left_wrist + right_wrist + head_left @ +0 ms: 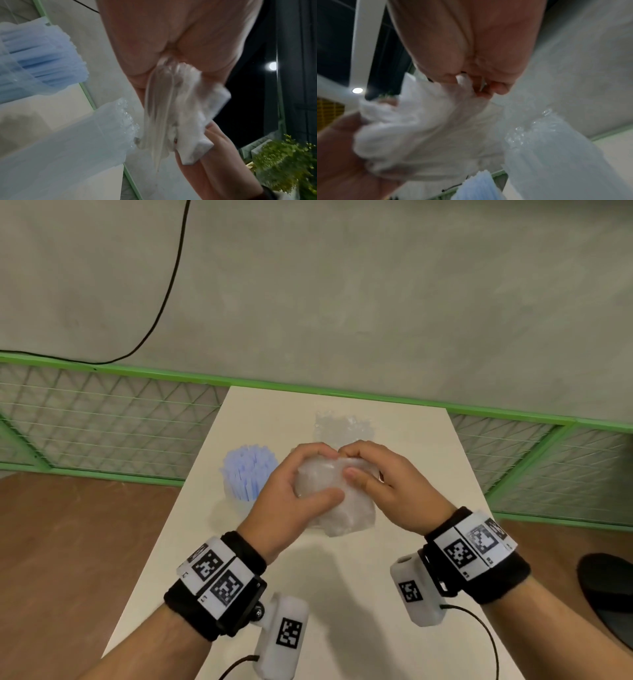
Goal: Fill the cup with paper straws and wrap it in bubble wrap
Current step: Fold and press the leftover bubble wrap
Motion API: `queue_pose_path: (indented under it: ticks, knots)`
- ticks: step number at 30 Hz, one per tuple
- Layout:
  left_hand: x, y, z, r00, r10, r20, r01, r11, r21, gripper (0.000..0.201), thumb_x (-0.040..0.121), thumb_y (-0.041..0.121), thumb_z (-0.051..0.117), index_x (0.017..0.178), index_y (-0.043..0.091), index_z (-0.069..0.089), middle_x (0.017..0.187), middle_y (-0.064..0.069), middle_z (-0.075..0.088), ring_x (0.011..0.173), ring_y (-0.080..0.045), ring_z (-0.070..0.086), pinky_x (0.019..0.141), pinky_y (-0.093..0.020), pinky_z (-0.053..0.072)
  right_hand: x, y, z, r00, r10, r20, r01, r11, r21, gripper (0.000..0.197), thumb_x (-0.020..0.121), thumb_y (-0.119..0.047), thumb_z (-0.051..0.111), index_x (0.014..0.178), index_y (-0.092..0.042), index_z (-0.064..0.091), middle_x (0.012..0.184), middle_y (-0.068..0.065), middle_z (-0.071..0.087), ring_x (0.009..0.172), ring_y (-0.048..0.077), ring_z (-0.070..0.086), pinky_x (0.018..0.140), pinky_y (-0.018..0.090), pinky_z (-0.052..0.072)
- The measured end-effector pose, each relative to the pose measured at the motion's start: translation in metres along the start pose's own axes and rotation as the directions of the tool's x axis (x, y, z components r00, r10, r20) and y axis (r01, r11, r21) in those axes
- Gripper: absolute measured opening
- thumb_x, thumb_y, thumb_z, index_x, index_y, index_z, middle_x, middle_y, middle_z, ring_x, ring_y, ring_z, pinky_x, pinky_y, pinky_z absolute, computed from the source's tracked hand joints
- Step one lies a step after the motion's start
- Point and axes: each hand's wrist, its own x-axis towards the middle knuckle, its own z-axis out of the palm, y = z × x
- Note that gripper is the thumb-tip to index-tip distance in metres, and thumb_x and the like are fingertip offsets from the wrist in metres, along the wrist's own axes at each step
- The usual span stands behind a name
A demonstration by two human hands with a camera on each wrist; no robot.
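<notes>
A bundle of white bubble wrap (342, 508) is held just above the middle of the white table (342, 594); what is inside it is hidden. My left hand (308, 474) grips its left side, thumb across the front. My right hand (356, 462) pinches the wrap at the top right. The left wrist view shows the wrap (180, 108) gathered under the palm. In the right wrist view, fingertips (500, 89) pinch a fold of wrap (428, 135). Blue paper straws (248, 470) stand upright in a clear cup left of the bundle.
A flat stack of bubble wrap sheets (342, 428) lies at the table's far side. A green mesh fence (102, 419) runs behind the table, and a black cable (171, 285) hangs on the wall. A dark round object (609, 594) sits on the floor at right.
</notes>
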Motion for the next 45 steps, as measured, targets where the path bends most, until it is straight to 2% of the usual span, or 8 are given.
queue_pose_path:
  ticks: [10, 20, 25, 27, 30, 34, 39, 45]
  knots:
    - [-0.004, -0.008, -0.001, 0.999, 0.034, -0.041, -0.039, 0.994, -0.104, 0.071, 0.077, -0.008, 0.074, 0.125, 0.04, 0.053, 0.114, -0.01, 0.062, 0.098, -0.028, 0.069, 0.075, -0.035, 0.059, -0.003, -0.02, 0.045, 0.797, 0.556, -0.236, -0.33, 0.728, 0.601, 0.04, 0.089, -0.067, 0.047, 0.093, -0.029, 0.06, 0.085, -0.011, 0.068, 0.082, 0.011, 0.067, 0.08, 0.035, 0.055]
    - [0.013, 0.008, -0.023, 0.951, -0.131, 0.279, 0.018, 0.927, 0.374, 0.029, 0.076, 0.03, 0.075, 0.103, 0.033, 0.064, 0.096, 0.007, 0.072, 0.092, -0.015, 0.069, 0.086, -0.042, 0.057, 0.014, -0.028, 0.017, 0.958, -0.095, -0.272, 0.039, 0.978, -0.204, 0.037, 0.084, -0.058, 0.058, 0.092, -0.022, 0.056, 0.082, -0.011, 0.06, 0.073, 0.009, 0.056, 0.068, 0.03, 0.047]
    - [0.014, 0.011, -0.023, 0.994, 0.064, 0.094, -0.088, 0.955, 0.285, 0.053, 0.088, 0.004, 0.063, 0.111, 0.042, 0.035, 0.074, -0.005, 0.069, 0.06, -0.026, 0.062, 0.055, -0.043, 0.053, 0.014, -0.034, 0.02, 0.81, 0.324, -0.49, -0.298, 0.945, 0.132, 0.087, 0.069, -0.073, 0.066, 0.138, -0.031, 0.033, 0.124, -0.012, 0.052, 0.111, 0.009, 0.054, 0.092, 0.025, 0.044]
    - [0.013, 0.012, -0.025, 0.99, 0.13, 0.058, -0.141, 0.951, 0.276, 0.053, 0.09, 0.004, 0.061, 0.11, 0.047, 0.037, 0.084, -0.012, 0.07, 0.064, -0.03, 0.064, 0.059, -0.05, 0.055, 0.008, -0.041, 0.028, 0.774, 0.585, -0.244, -0.419, 0.761, 0.495, 0.093, 0.073, -0.077, 0.061, 0.145, -0.027, 0.032, 0.132, -0.009, 0.054, 0.12, 0.013, 0.055, 0.098, 0.028, 0.046]
    - [0.014, 0.009, -0.026, 0.977, 0.121, 0.175, -0.177, 0.919, 0.352, 0.053, 0.091, 0.002, 0.055, 0.123, 0.043, 0.05, 0.113, 0.008, 0.065, 0.083, -0.011, 0.064, 0.077, -0.036, 0.054, 0.002, -0.051, 0.042, 0.805, 0.586, 0.096, -0.421, 0.45, 0.788, 0.051, 0.097, -0.058, 0.039, 0.13, -0.024, 0.059, 0.12, 0.001, 0.07, 0.113, 0.017, 0.065, 0.099, 0.035, 0.049]
    - [0.016, 0.009, -0.03, 0.972, -0.022, 0.235, -0.037, 0.969, 0.245, 0.055, 0.096, 0.002, 0.053, 0.139, 0.036, 0.051, 0.142, 0.018, 0.053, 0.132, 0.001, 0.047, 0.113, -0.031, 0.037, 0.006, -0.053, 0.053, 0.829, 0.555, 0.068, -0.391, 0.487, 0.781, 0.045, 0.104, -0.046, 0.031, 0.124, -0.023, 0.063, 0.117, 0.0, 0.072, 0.11, 0.015, 0.067, 0.1, 0.036, 0.047]
    - [0.019, -0.001, -0.041, 0.981, -0.034, 0.188, -0.015, 0.967, 0.253, 0.07, 0.078, 0.043, 0.076, 0.142, 0.042, 0.047, 0.141, 0.025, 0.052, 0.132, 0.003, 0.046, 0.114, -0.037, 0.039, 0.0, -0.045, 0.056, 0.833, 0.541, 0.114, -0.377, 0.405, 0.833, 0.042, 0.098, -0.028, 0.048, 0.128, 0.0, 0.056, 0.123, 0.016, 0.066, 0.114, 0.03, 0.062, 0.104, 0.045, 0.044]
    - [0.016, -0.004, -0.029, 0.943, -0.091, 0.319, -0.044, 0.919, 0.392, 0.108, 0.054, 0.056, 0.086, 0.143, 0.062, 0.024, 0.145, 0.018, 0.039, 0.129, -0.001, 0.046, 0.099, -0.029, 0.051, -0.023, -0.03, 0.036, 0.809, 0.588, -0.005, -0.349, 0.487, 0.8, 0.018, 0.097, -0.001, 0.046, 0.095, 0.008, 0.061, 0.063, -0.001, 0.062, 0.054, 0.009, 0.054, 0.055, 0.024, 0.041]
